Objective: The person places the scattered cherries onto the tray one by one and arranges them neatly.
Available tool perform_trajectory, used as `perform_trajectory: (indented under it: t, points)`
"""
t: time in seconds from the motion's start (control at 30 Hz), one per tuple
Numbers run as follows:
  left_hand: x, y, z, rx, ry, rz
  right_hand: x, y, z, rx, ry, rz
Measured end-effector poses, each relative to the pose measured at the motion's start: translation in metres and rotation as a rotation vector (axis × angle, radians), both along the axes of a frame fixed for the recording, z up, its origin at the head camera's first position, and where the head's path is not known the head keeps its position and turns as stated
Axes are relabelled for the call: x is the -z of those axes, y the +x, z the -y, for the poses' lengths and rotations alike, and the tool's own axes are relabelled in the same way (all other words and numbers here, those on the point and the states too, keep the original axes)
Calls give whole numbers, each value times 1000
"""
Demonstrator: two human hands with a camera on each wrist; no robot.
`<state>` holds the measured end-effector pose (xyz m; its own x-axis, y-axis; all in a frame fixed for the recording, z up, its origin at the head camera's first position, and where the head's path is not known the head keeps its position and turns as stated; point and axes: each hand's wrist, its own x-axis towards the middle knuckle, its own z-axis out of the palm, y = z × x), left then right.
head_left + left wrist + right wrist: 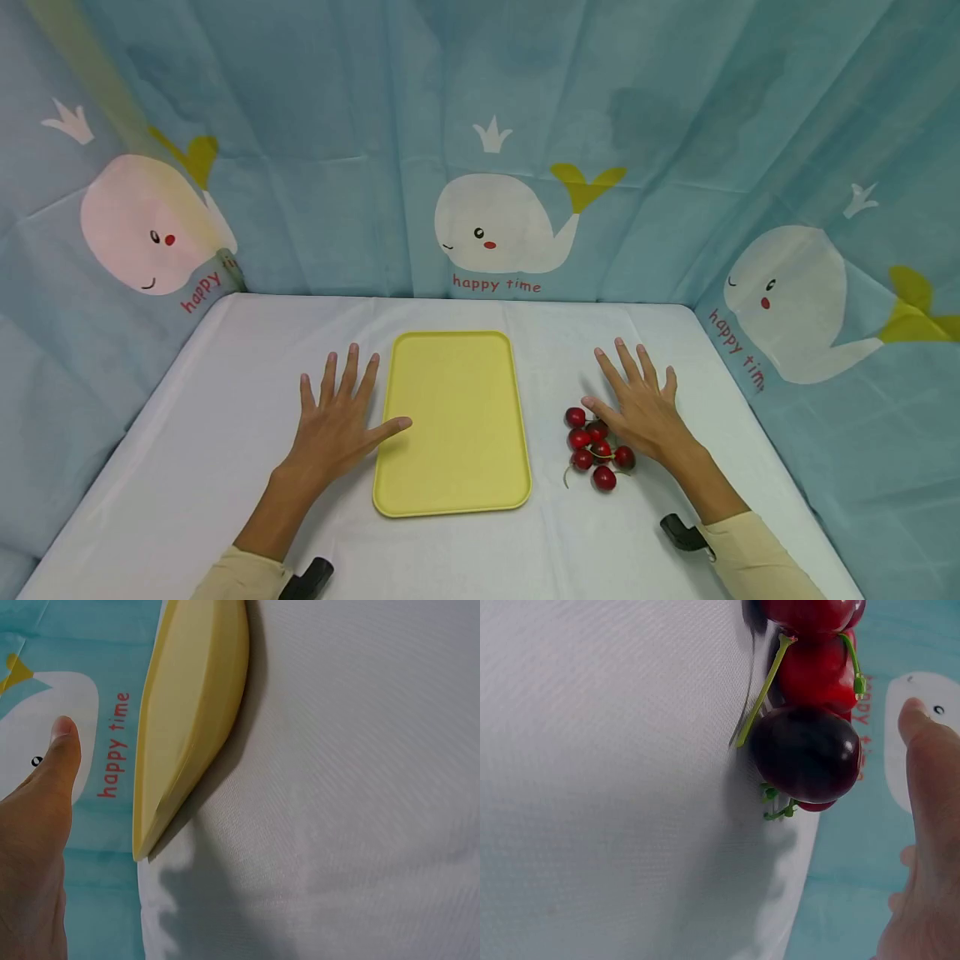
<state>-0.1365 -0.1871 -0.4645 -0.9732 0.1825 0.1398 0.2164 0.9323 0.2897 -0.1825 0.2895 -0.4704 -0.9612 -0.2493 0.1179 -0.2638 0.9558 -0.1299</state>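
Note:
A yellow rectangular tray (453, 425) lies flat on the white cloth, bare inside. My left hand (337, 429) is spread at its left side, fingers straight, with the thumb overlapping the tray's left edge in the head view. To the tray's right sits a cluster of several dark red cherries (603, 477), some with green stems. Above the cluster's upper right my right hand (645, 412) is spread with straight fingers and holds nothing; its thumb overlaps the top cherries in the head view. The right wrist view shows cherries (806, 754) close up, the thumb (930, 757) apart from them.
A white cloth (195, 417) covers the table. Light blue curtains (315, 225) with printed whales hang at the back and both sides. Black wrist mounts (682, 533) sit by both beige sleeves (757, 554).

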Motion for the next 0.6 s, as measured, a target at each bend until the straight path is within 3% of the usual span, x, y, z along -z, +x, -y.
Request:
perform_trajectory:
  t: [0.6]
  points:
    - [0,0,-1,14,16,10,5,3,-4,14,-31,12]
